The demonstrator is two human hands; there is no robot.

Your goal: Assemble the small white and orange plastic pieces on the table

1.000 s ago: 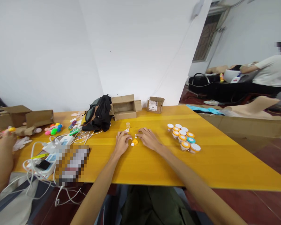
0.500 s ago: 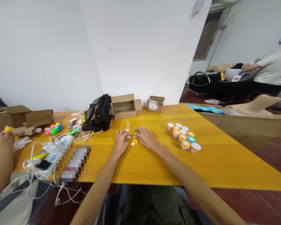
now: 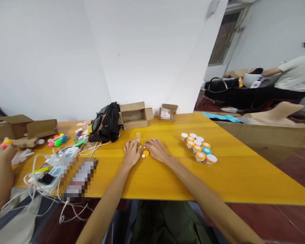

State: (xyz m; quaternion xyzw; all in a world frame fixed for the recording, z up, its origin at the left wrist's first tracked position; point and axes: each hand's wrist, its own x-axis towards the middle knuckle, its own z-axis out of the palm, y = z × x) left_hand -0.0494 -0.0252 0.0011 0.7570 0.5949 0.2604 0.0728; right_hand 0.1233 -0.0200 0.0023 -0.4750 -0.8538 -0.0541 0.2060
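My left hand (image 3: 131, 154) lies palm down on the table with its fingers apart, resting over small white pieces (image 3: 138, 140) that are mostly covered. Facing it, my right hand (image 3: 156, 149) has its fingers stretched out and loosely bent, their tips at the table beside a tiny white piece (image 3: 144, 147). Between the two hands sit an orange lid (image 3: 146, 153) and a small white disc (image 3: 143, 156). A small clear jar (image 3: 138, 135) stands just beyond my left fingertips. What lies under the palms is hidden.
Several lidded jars (image 3: 198, 148) are grouped at right. Two cardboard boxes (image 3: 134, 117) (image 3: 168, 113) and a black bag (image 3: 108, 123) stand at the back. Cables, a power strip (image 3: 54, 173) and a blurred-out phone (image 3: 81, 178) lie left. Another person's arm (image 3: 2, 169) is at far left.
My left hand has shifted slightly right, over small white pieces that showed between the hands. My right hand has moved a little left, nearer the orange lid.
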